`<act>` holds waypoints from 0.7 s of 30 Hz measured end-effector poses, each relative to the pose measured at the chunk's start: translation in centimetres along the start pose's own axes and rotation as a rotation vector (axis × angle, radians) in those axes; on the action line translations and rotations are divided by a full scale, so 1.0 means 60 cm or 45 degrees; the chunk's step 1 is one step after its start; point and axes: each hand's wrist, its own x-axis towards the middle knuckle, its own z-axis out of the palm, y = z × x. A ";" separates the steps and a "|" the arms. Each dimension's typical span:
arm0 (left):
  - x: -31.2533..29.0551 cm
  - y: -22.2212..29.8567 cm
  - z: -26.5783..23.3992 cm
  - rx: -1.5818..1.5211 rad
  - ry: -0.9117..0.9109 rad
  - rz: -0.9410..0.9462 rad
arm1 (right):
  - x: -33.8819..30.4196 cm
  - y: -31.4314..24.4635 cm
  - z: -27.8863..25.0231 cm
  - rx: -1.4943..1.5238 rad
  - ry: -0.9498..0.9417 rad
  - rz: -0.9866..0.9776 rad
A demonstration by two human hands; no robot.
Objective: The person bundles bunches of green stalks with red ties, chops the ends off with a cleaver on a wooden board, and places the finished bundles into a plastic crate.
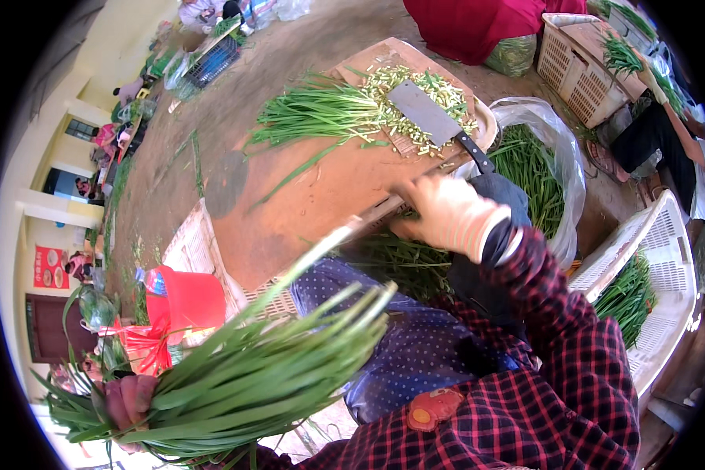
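1. At the lower left of the frame, we see the left hand (pixel 129 401) closed around a thick bunch of green chives (pixel 251 376); the leaves fan toward the left edge and the pale cut stems point up toward centre frame.
2. At centre frame, the right hand (pixel 446 213), in a light knit glove with a striped cuff, rests at the near edge of the wooden chopping board (pixel 305 196). We cannot tell whether its fingers grip anything.
3. On the upper part of the board we note a second sheaf of chives (pixel 313 110) lying flat, touching a heap of chopped pieces (pixel 415 86).
4. A cleaver (pixel 435 119) lies on that heap, its dark handle pointing toward the right hand but apart from it.
5. Right of the board: a clear plastic bag (pixel 560 168) holding more greens, and a white slatted crate (pixel 666 266) at the right edge.
6. A red bag (pixel 184 301) sits at lower left, just above the held bunch.
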 end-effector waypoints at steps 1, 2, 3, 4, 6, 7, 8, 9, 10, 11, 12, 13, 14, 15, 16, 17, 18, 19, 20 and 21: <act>0.013 -0.014 0.025 -0.060 -0.060 -0.088 | 0.032 -0.016 -0.016 0.222 0.187 -0.202; 0.025 -0.024 0.045 -0.104 -0.101 -0.174 | 0.056 -0.068 -0.064 0.389 0.116 -0.242; 0.049 -0.048 0.069 -0.179 -0.165 -0.252 | 0.089 -0.071 -0.060 0.668 0.373 -0.624; 0.069 -0.066 0.090 -0.214 -0.208 -0.322 | 0.102 -0.094 -0.068 0.996 0.283 -0.804; 0.102 -0.095 0.120 -0.268 -0.268 -0.434 | 0.154 -0.116 0.042 0.682 0.141 -1.385; 0.117 -0.114 0.121 -0.310 -0.289 -0.455 | 0.142 -0.118 0.102 0.604 -0.123 -1.258; 0.133 -0.143 0.101 -0.363 -0.309 -0.472 | 0.097 -0.109 0.177 0.600 -0.486 -0.875; 0.142 -0.136 0.082 -0.377 -0.318 -0.442 | 0.047 -0.122 0.234 0.692 -0.744 -0.660; 0.126 -0.073 0.069 -0.207 -0.233 -0.426 | 0.009 -0.179 0.312 0.894 -1.003 -0.680; 0.136 -0.071 0.031 -0.260 -0.367 -0.342 | -0.026 -0.169 0.315 1.005 -1.101 -0.560; 0.141 -0.078 -0.006 -0.322 -0.491 -0.256 | -0.046 -0.147 0.309 1.137 -1.152 -0.444; 0.148 -0.076 -0.004 -0.290 -0.394 -0.327 | -0.053 -0.124 0.290 1.258 -1.164 -0.323; 0.154 -0.077 -0.003 -0.264 -0.290 -0.410 | -0.061 -0.097 0.282 1.396 -1.137 -0.190; 0.155 -0.079 -0.005 -0.248 -0.188 -0.486 | -0.066 -0.070 0.268 1.517 -1.091 -0.056; 0.176 -0.078 -0.013 -0.137 -0.147 -0.477 | -0.070 -0.050 0.251 1.654 -1.022 0.063; 0.195 -0.079 -0.025 -0.028 -0.098 -0.471 | -0.074 -0.030 0.234 1.788 -0.942 0.193; 0.216 -0.090 -0.038 -0.003 -0.162 -0.463 | -0.077 -0.012 0.215 1.898 -0.848 0.295; 0.245 -0.060 -0.020 0.112 -0.222 -0.456 | -0.071 -0.025 0.197 2.045 -0.821 0.377; 0.269 -0.087 -0.036 0.198 -0.179 -0.360 | -0.073 0.001 0.202 1.986 -0.731 0.377; 0.292 -0.113 -0.047 0.281 -0.134 -0.265 | -0.074 0.019 0.209 1.926 -0.641 0.378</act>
